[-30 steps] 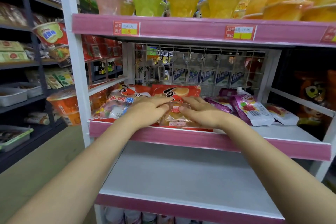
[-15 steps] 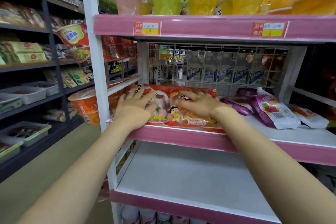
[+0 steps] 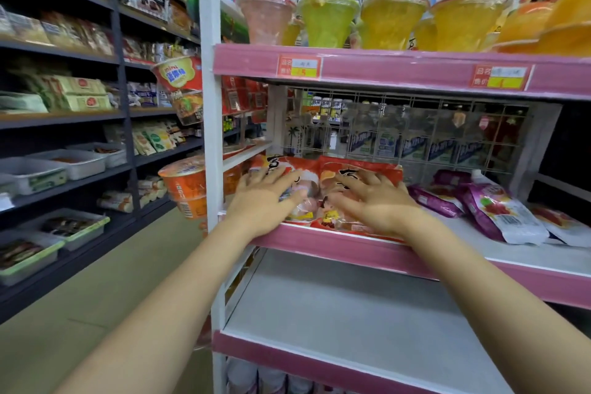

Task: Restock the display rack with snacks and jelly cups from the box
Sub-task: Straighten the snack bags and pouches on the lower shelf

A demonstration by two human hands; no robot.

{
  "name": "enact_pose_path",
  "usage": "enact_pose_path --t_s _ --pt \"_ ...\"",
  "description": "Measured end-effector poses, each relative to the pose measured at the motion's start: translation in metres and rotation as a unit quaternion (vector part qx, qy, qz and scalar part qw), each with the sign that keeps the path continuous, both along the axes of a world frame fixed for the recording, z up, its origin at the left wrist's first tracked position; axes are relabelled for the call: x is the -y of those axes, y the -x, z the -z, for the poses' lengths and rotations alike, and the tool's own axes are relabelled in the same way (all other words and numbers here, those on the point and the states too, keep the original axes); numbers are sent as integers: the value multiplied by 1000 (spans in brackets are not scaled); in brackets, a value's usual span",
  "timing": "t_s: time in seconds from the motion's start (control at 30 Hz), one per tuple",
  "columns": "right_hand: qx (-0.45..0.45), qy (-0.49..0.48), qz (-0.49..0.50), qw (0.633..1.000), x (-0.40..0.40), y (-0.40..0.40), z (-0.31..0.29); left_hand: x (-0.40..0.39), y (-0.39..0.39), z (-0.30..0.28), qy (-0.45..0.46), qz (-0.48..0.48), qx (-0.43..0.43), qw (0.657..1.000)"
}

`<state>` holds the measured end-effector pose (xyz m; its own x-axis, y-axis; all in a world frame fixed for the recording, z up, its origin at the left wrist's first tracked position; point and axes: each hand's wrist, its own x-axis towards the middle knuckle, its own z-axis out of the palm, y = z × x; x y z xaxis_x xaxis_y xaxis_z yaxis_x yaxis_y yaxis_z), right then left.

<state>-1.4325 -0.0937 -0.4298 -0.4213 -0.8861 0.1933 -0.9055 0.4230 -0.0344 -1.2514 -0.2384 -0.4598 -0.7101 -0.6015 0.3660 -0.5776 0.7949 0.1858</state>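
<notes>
**Snack bags pressed flat on the pink rack's middle shelf**

Snack bags (image 3: 323,189), red-orange and lying side by side, sat at the left end of the display rack's (image 3: 351,69) middle shelf, just above centre of the frame. The left hand (image 3: 263,201) lay on the left bag with its fingers spread and nearly straight, pressing down rather than gripping. The right hand (image 3: 374,201) rested on the right bag in the same way, fingers splayed and only slightly bent, with nothing pinched. Both forearms reached in from the lower edge of the frame.

To the right on the same shelf, purple and white pouches (image 3: 499,214) lay tilted against one another, apart from the red bags. Along the top of the frame, jelly cups (image 3: 396,22) in pink, green and yellow stood in a row on the upper shelf, above two price tags (image 3: 299,66) on its pink front edge. The lower shelf (image 3: 367,313) showed a grey surface. Dark shelving (image 3: 64,112) with other packaged goods filled the left side of the frame.
</notes>
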Motion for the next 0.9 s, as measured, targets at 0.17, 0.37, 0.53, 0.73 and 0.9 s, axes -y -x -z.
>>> enact_pose_path --t_s 0.17,0.37,0.53,0.73,0.9 --pt "-64 18 -12 998 -2 -9 8 -2 1 11 68 10 15 997" --pt "-43 23 -26 998 0 -8 8 -3 2 11 76 5 18 997" --pt "166 197 -134 957 -45 3 -7 -15 9 3 54 -21 -29 998" --pt "152 252 146 945 -122 96 -17 -115 91 -23 95 131 -99 982" --pt "129 145 253 948 -152 148 -3 -132 132 -9 44 63 46 996"
